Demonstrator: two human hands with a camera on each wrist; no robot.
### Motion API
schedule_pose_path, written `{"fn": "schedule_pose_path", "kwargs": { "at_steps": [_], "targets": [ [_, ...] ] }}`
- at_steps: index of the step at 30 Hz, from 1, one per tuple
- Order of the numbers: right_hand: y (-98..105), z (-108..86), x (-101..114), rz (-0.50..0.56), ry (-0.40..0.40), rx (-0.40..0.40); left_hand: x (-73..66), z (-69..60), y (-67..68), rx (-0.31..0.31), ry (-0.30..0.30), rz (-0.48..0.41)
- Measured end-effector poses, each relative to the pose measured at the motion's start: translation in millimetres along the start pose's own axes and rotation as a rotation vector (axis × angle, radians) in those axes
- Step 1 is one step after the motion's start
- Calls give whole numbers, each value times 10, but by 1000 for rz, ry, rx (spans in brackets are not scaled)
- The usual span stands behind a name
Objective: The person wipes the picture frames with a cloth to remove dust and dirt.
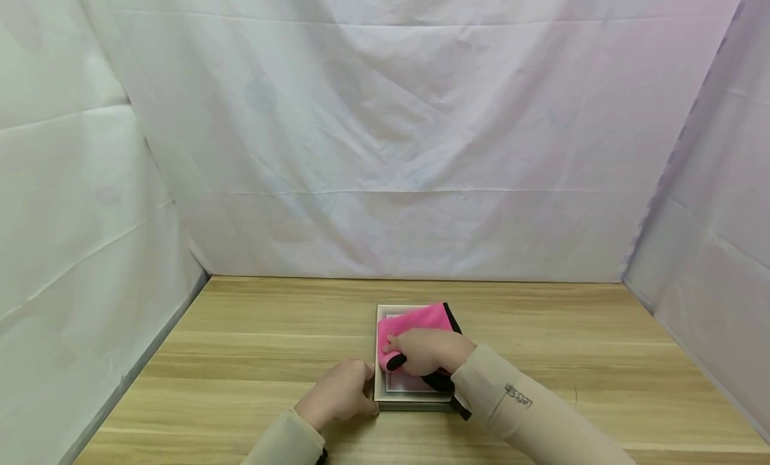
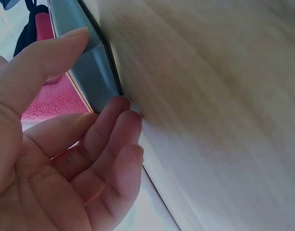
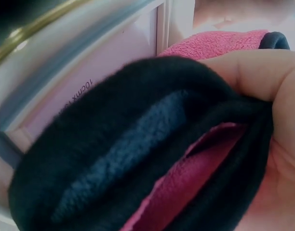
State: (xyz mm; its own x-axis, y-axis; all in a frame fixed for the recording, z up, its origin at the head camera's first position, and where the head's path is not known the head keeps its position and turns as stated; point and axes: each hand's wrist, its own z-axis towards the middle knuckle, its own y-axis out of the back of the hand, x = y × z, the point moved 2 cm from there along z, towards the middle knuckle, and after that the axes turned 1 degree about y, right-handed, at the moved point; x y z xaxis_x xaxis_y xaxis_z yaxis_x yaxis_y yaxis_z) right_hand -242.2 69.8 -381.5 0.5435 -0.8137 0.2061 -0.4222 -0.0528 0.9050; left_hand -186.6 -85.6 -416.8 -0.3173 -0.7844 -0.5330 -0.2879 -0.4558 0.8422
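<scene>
1. A pink cloth point(image 1: 415, 320) with black edging sits in the lower middle of the head view, folded over itself on top of a picture frame, covering much of its middle and reaching to its right side
2. The picture frame point(image 1: 415, 406) lies flat, pale along its top border and darker on its near side; a printed insert point(image 1: 409, 385) shows below the cloth, and in the upper left of the right wrist view part of its lettering reads "10cm"
3. In that same upper left corner a gold-coloured edge point(image 3: 36, 30) runs slantwise, too blurred to place exactly
4. The right hand point(image 1: 424, 350) is over the picture frame, its fingers and thumb bent and pinching the bunched cloth; in the right wrist view black-edged folds fill the centre, with pink between them
5. The left hand point(image 1: 343, 391) is at the near left corner of the picture frame, thumb and fingers apart, the fingers loosely bent with their tips at its side; how hard they press I cannot tell
6. Both forearms enter from the bottom in beige sleeves, the right sleeve point(image 1: 541, 415) bearing dark lettering, the left sleeve point(image 1: 285, 443) with something black at its cuff
7. Beneath everything is a light wood-grain table point(image 1: 271, 348), filling the lower part of the head view
8. A creased white sheet point(image 1: 385, 124) hangs behind the table across the upper part, and more white sheeting point(image 1: 60, 184) rises at the left and right sides
</scene>
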Motion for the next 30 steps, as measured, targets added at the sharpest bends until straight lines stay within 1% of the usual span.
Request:
{"fn": "schedule_pose_path", "kwargs": {
  "at_steps": [10,14,19,26,30],
  "targets": [
    [-11,-70,18,-12,8,15,-4,-3,-7,8,4,1],
    [-4,-102,31,-19,25,26,-7,-5,-7,2,3,-5],
    [5,-145,62,-12,29,39,-11,-5,0,-6,0,0],
    [2,-194,109,-39,50,31,-10,-7,0,1,14,-1],
    [-2,-228,130,-39,51,35,-9,-4,-1,3,10,0]
  ]
}}
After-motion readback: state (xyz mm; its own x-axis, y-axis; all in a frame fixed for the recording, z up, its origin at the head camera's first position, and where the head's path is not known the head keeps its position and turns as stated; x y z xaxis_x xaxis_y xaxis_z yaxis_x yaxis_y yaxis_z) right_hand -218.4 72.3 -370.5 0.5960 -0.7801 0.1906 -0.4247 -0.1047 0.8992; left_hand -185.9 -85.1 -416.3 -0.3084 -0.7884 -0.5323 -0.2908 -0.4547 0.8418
